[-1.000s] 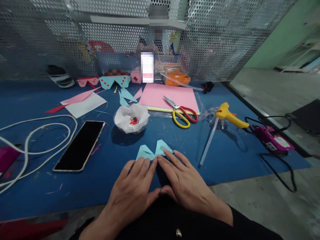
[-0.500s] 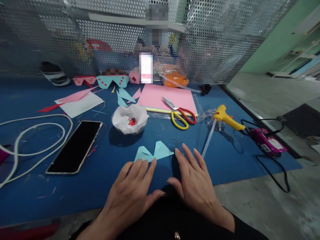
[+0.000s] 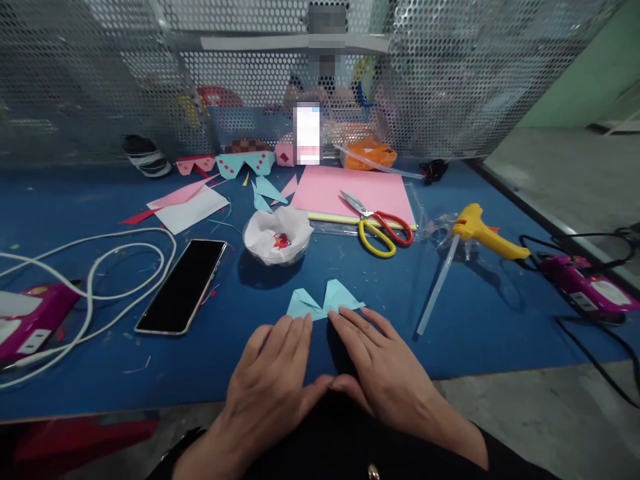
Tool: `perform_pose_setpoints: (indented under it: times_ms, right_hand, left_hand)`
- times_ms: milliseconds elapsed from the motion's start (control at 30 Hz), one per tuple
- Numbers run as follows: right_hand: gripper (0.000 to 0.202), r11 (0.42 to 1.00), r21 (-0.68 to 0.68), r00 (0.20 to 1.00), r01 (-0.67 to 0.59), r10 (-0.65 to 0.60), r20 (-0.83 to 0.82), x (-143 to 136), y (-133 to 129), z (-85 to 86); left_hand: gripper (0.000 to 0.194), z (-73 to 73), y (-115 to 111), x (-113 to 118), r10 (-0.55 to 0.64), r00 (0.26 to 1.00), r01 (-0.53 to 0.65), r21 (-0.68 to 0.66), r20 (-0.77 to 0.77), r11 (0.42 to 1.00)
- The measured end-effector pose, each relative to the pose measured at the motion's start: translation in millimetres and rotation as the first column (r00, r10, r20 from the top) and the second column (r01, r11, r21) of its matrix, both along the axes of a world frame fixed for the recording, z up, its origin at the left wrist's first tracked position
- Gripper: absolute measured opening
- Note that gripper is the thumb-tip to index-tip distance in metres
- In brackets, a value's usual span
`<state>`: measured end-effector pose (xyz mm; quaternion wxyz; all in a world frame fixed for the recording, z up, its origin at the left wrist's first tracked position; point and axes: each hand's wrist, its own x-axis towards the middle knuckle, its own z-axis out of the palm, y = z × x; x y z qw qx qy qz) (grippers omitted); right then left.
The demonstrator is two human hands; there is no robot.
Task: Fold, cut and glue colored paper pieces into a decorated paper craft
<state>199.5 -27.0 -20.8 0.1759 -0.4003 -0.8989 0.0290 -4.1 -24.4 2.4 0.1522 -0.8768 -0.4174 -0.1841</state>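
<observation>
Both hands lie flat with fingers together on the blue bench (image 3: 450, 320): the left hand (image 3: 273, 380) and right hand (image 3: 380, 370) press the near edge of the folded light-blue paper (image 3: 325, 301), near of the bowl (image 3: 277, 239). Even fingertip pressure along the crease, judging by this, would sharpen it.

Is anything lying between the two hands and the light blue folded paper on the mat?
Nothing visible does. The fingertips of the left hand and the right hand lie at the near edge of the light blue folded paper. The lined bowl sits beyond it.
</observation>
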Motion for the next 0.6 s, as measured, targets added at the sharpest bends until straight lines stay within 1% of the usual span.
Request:
perform_pose_setpoints:
  times_ms: [100, 233, 300, 367, 433, 467, 533, 567, 600]
  right_hand:
    - [0.062, 1.000, -0.013, 1.000, 0.008, -0.008, -0.002, 0.4, -0.2, 1.0]
    - [0.063, 0.999, -0.026, 1.000, 0.024, -0.025, -0.007, 0.1, -0.2, 1.0]
    - [0.064, 0.999, -0.031, 1.000, 0.025, -0.025, 0.002, -0.4, -0.3, 1.4]
    - [0.064, 0.999, -0.028, 1.000, 0.027, -0.027, 0.012, -1.4, -0.5, 1.9]
    - [0.063, 0.999, -0.019, 0.999, 0.030, -0.030, 0.019, -3.6, -0.8, 2.3]
    - [0.063, 0.999, -0.011, 0.999, 0.032, -0.032, 0.020, -5.1, -1.1, 2.4]
    - [0.063, 0.999, 0.000, 0.999, 0.041, -0.041, 0.022, -8.6, -1.7, 2.6]
    - [0.062, 0.999, 0.004, 0.999, 0.047, -0.047, 0.020, -10.4, -2.0, 2.8]
    - [0.062, 0.999, 0.004, 0.998, 0.053, -0.053, 0.018, -11.9, -2.3, 3.0]
  left_hand:
    - [0.054, 0.7, -3.8, -8.7, 0.043, 0.999, -0.042, 0.040, -0.032, 0.998]
    - [0.051, -1.7, -13.4, -32.5, 0.084, 0.994, -0.080, 0.056, -0.076, 0.995]
    - [0.051, -1.9, -19.6, -45.1, 0.108, 0.991, -0.104, 0.049, -0.074, 0.993]
    - [0.047, 0.3, -24.4, -51.7, 0.135, 0.991, -0.133, 0.062, -0.024, 0.989]
    - [0.041, 3.9, -25.1, -48.2, 0.114, 0.993, -0.116, 0.073, 0.034, 0.991]
    - [0.039, 5.5, -23.5, -42.6, 0.077, 0.996, -0.080, 0.062, 0.048, 0.995]
    - [0.035, 6.2, -16.9, -26.6, -0.006, 0.995, 0.008, -0.020, 0.098, 1.000]
    - [0.036, 5.1, -12.6, -18.0, -0.032, 0.994, 0.038, -0.055, 0.103, 0.998]
    - [0.036, 3.2, -8.2, -10.1, -0.036, 0.995, 0.043, -0.075, 0.093, 0.996]
